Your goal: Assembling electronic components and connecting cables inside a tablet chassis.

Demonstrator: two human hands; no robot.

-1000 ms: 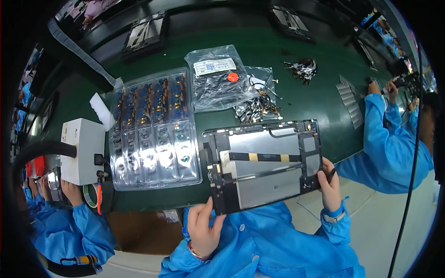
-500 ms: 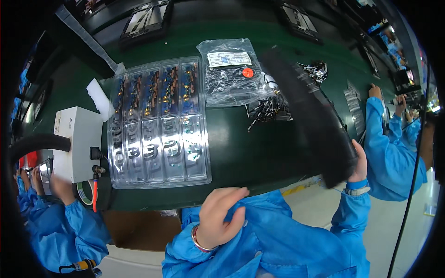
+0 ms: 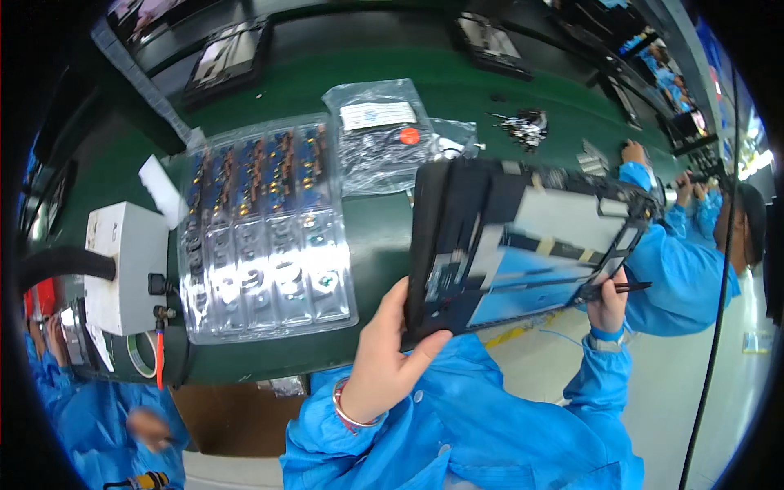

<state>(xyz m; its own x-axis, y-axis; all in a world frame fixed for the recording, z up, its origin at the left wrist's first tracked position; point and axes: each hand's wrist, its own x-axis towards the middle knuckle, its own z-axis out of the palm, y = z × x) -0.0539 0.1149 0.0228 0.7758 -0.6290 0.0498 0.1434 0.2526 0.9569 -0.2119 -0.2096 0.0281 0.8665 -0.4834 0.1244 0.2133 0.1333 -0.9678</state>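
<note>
A black tablet-like device [image 3: 572,214], its inside exposed with silver and blue-reflecting panels, is held up tilted over the bench's front edge. My left hand [image 3: 388,363] holds its lower left corner, thumb in front and fingers along the edge. My right hand [image 3: 607,304] grips the lower right corner. A thin dark tool like tweezers [image 3: 635,287] juts out from that same hand. Left of the device lies a clear plastic tray [image 3: 265,327] with several small blue and copper-coloured circuit parts [image 3: 282,163] in its far half.
Behind the device lies a clear bag [image 3: 371,147] of dark parts, with a pile of cables [image 3: 527,126] farther right. A white box [image 3: 126,265] with a black hose and a tape roll [image 3: 143,353] stand at left. A cardboard box [image 3: 233,416] sits below the bench. Co-workers sit on both sides.
The device has turned so its exposed inside shows, and it has come across to the left. My left hand, empty before, has taken hold of its left corner.
</note>
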